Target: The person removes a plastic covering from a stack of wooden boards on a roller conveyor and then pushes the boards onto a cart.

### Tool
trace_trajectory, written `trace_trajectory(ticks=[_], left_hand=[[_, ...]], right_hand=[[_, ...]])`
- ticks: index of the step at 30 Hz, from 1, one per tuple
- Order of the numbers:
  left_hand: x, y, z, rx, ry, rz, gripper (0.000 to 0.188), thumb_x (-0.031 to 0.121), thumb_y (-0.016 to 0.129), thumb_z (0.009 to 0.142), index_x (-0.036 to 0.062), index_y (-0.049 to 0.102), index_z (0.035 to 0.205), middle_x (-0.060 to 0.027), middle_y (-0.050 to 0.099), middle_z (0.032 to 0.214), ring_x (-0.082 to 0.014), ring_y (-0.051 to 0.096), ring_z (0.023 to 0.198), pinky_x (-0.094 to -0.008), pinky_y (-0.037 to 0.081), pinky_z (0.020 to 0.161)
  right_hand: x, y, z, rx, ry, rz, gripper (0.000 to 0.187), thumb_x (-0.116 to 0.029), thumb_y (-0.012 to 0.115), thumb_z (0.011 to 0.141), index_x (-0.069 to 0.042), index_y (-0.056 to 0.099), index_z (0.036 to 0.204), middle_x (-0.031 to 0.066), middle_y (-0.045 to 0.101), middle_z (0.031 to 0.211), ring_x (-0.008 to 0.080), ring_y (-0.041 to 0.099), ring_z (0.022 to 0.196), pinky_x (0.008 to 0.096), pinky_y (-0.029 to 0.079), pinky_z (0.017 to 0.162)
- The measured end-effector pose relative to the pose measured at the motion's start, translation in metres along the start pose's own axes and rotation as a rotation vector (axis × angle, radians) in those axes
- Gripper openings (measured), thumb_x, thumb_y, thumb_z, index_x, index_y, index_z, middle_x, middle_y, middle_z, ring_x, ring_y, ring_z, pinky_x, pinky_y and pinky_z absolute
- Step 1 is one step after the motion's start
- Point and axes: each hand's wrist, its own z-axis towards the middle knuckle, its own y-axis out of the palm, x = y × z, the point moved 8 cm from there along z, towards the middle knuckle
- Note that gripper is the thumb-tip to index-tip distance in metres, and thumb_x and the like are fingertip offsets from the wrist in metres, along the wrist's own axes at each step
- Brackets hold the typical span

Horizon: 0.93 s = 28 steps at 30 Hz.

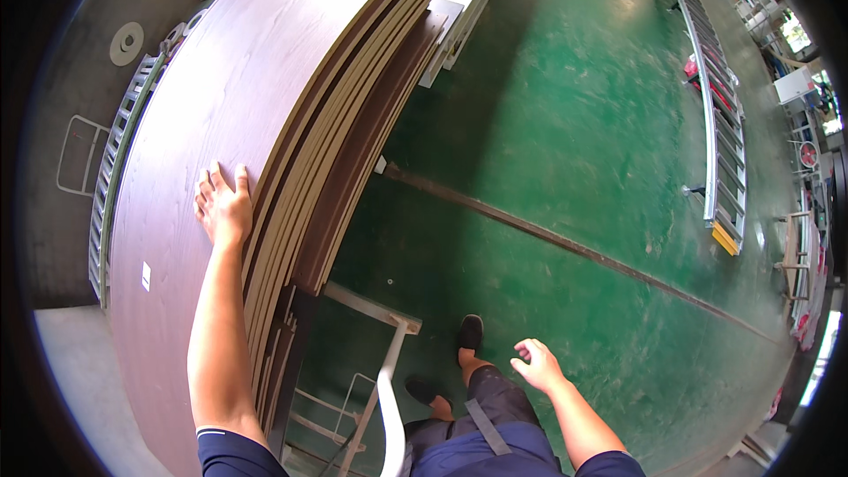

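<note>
Below us: our right hand (537,364), empty, fingers loosely curled, hangs over the green floor (565,124) beside our legs. Left of it, a white frame (389,371). Farther up, our left hand (223,208) lies flat, fingers spread, on the top board (230,79) of a stack (336,150). Beyond, a roller conveyor (720,124).

Under left hand (223,208): top board (221,97), wood-grain veneer, matt, smooth. Beside it, stack edges (327,150), raw fibreboard. Below right hand (536,364): green floor (565,124), glossy paint, scuffed.
</note>
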Motion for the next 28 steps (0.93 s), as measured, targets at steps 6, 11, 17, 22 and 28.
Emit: trace_trajectory(ticks=[6,11,17,22,28], left_hand=[[0.019,0.001,0.012,-0.029,-0.014,-0.002,0.072,0.060,0.035,0.094,0.0120,0.027,0.148,-0.0160,0.026,0.152,-0.0344,0.022,0.141,-0.0489,0.014,0.115],[0.040,0.005,0.023,-0.012,0.004,0.020,0.072,0.059,0.035,0.094,0.0121,0.026,0.148,-0.0159,0.026,0.153,-0.0336,0.022,0.141,-0.0485,0.014,0.115],[0.065,0.004,0.036,-0.023,-0.013,0.000,0.072,0.058,0.035,0.094,0.0110,0.026,0.148,-0.0160,0.026,0.153,-0.0319,0.021,0.142,-0.0474,0.013,0.116],[0.084,0.001,0.046,0.001,-0.005,-0.016,0.070,0.054,0.039,0.094,0.0090,0.028,0.147,-0.0172,0.027,0.152,-0.0329,0.021,0.141,-0.0483,0.013,0.115],[0.096,0.014,0.060,-0.068,-0.038,0.016,0.075,0.059,0.039,0.093,0.0125,0.023,0.149,-0.0144,0.021,0.154,-0.0309,0.017,0.143,-0.0484,0.011,0.116]], right_hand=[[0.062,-0.007,0.004,-0.078,0.164,-0.024,0.032,-0.027,0.070,0.076,-0.007,0.060,0.099,0.0074,0.061,0.091,0.0225,0.061,0.085,0.0358,0.051,0.077],[0.072,-0.046,0.013,-0.030,0.222,0.017,0.032,-0.027,0.070,0.076,-0.006,0.061,0.099,0.0072,0.061,0.091,0.0215,0.061,0.083,0.0354,0.051,0.076],[0.045,-0.096,0.047,0.047,0.201,0.033,0.031,-0.025,0.071,0.076,-0.006,0.061,0.098,0.0079,0.062,0.090,0.0214,0.062,0.082,0.0349,0.051,0.075],[-0.018,-0.130,0.100,0.061,0.077,0.049,0.029,-0.024,0.071,0.076,-0.006,0.061,0.097,0.0076,0.062,0.090,0.0210,0.062,0.081,0.0344,0.052,0.075],[-0.108,-0.173,0.199,0.029,-0.099,-0.059,0.029,-0.025,0.070,0.077,-0.006,0.061,0.098,0.0076,0.062,0.090,0.0210,0.062,0.084,0.0352,0.052,0.077]])
